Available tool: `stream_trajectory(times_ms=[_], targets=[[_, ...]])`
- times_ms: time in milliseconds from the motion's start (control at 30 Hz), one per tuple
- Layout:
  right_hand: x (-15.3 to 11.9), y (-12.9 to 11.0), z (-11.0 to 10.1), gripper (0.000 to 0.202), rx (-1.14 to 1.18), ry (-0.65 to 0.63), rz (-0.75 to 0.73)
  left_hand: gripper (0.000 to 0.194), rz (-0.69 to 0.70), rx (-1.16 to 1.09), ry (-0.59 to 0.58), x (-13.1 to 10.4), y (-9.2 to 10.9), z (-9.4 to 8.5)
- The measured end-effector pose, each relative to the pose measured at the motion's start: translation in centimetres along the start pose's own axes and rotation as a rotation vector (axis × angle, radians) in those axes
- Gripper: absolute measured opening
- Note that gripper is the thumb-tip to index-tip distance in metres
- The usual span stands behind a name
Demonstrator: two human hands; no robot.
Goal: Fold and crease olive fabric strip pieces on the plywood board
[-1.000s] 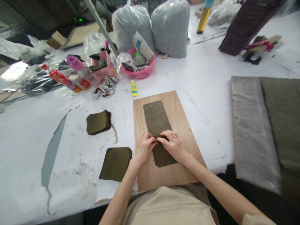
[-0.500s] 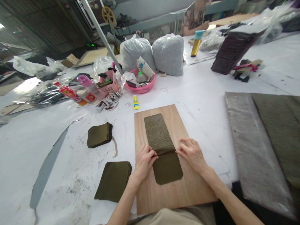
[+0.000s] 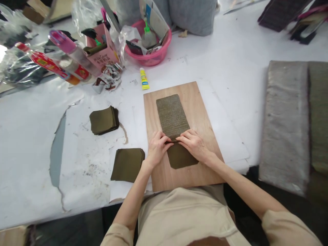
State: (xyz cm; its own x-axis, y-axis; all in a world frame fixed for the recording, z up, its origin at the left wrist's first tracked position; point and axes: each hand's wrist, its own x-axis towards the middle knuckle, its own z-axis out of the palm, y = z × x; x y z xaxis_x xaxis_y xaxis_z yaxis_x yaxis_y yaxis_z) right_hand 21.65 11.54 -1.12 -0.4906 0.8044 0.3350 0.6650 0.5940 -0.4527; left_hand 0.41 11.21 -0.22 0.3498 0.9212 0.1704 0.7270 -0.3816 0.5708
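A wooden board (image 3: 207,130) lies in front of my body. On it is a textured olive fabric piece (image 3: 172,114), its lower edge meeting a smooth dark olive piece (image 3: 180,159). My left hand (image 3: 159,147) pinches the left end of that joint between thumb and fingers. Close beside it, my right hand (image 3: 194,143) presses its fingertips together on the same edge, near the middle. The fingers hide part of the joint. Left of the board lie two stacks of olive pieces, a lower stack (image 3: 127,164) and an upper stack (image 3: 104,120).
A yellow glue tube (image 3: 144,79) lies beyond the board. Farther back are a pink basin (image 3: 151,60) of small items, a pink box (image 3: 101,56) and bottles. Folded grey-olive material (image 3: 285,126) lies at right. The white table covering (image 3: 84,143) is torn at left.
My right hand has moved left along the joint, from the fabric's right edge to near my left hand. My left hand keeps its place on the fabric. The view has tilted down.
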Motion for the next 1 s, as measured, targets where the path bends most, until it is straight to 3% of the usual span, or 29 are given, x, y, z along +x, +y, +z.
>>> stream_trajectory(times_ms=[300, 733, 1000], targets=[[-0.1, 0.2, 0.2, 0.016, 0.115, 0.028, 0.053, 0.014, 0.001, -0.031, 0.096, -1.2, -0.7, 0.6], [-0.4, 0.4, 0.7, 0.024, 0.095, 0.024, 0.088, 0.013, 0.029, -0.001, 0.102, -1.7, -1.0, 0.8], [-0.5, 0.5, 0.6, 0.028, 0.102, 0.002, 0.072, 0.022, 0.137, 0.151, 0.044, -2.2, -1.3, 0.7]])
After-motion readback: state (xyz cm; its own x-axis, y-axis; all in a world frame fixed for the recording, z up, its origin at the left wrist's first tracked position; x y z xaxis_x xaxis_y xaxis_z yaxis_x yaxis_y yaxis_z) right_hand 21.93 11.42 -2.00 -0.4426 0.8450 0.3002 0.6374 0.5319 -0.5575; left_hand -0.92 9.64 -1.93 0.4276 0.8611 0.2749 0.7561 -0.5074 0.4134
